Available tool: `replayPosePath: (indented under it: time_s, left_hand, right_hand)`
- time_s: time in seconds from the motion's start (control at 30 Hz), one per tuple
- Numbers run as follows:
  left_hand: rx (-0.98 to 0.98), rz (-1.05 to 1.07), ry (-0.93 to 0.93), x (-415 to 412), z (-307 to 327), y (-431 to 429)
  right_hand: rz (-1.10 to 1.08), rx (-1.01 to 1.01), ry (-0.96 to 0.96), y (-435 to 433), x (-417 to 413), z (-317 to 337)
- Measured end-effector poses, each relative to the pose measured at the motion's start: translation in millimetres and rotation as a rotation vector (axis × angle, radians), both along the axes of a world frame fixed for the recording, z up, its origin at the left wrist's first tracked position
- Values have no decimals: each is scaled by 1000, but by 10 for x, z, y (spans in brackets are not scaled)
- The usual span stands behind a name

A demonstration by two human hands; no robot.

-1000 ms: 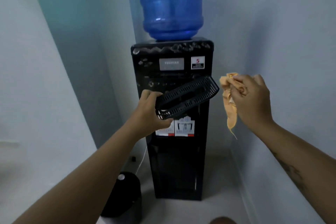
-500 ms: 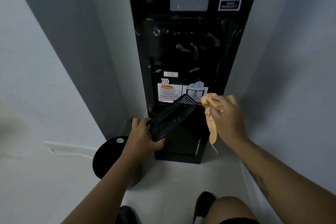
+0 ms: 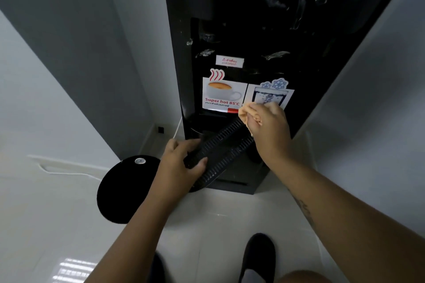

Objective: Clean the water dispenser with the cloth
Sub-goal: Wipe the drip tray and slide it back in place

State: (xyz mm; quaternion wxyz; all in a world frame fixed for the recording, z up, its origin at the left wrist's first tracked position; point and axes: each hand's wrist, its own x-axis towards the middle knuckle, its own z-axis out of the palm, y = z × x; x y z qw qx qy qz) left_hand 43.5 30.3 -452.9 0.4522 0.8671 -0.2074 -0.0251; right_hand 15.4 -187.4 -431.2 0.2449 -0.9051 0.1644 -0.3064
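Head view showed the left hand (image 3: 181, 165) gripping the drip-tray grille (image 3: 220, 151) before the water dispenser (image 3: 230, 30); beyond that grip, the right hand (image 3: 269, 131), clutching the cloth (image 3: 249, 112), had closed in, likely starting wiping.

Left grip (image 3: 181, 164) reaches forward, fingers and thumb curled; right grip (image 3: 270, 132) clenched, farther forward

One black water dispenser (image 3: 253, 18) bearing three stickers (image 3: 224, 94). One slotted tray (image 3: 220, 151), one orange cloth (image 3: 247, 111). Two hands: left hand (image 3: 181, 165), right hand (image 3: 271, 131). One round black bin (image 3: 124, 190) at left, two dark shoes (image 3: 259, 257) near.
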Motion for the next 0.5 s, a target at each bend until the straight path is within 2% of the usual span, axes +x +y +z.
replayPosePath:
  time_s: [0.07,0.13,0.23,0.3,0.37,0.43,0.5]
  left_hand:
    - [-87,81,40,-71,-22,17]
    - [-232,168,177,-128,-35,-5]
    - [-621,426,668,-166,5,3]
    - [-644,439,860,-238,39,46]
    - [-561,414,819,-361,62,43]
    - [-537,444,661,-425,48,-15]
    - [-490,516,523,-371,-23,-55]
  right_hand:
    - [-14,-42,24,9,44,-77]
    - [-27,-83,28,1,78,-141]
    - [-28,-125,48,-15,115,-172]
    - [-20,-130,61,-20,115,-167]
    - [-15,-112,65,-18,114,-151]
    - [3,-58,81,37,99,-100]
    - [111,4,114,254,63,-43]
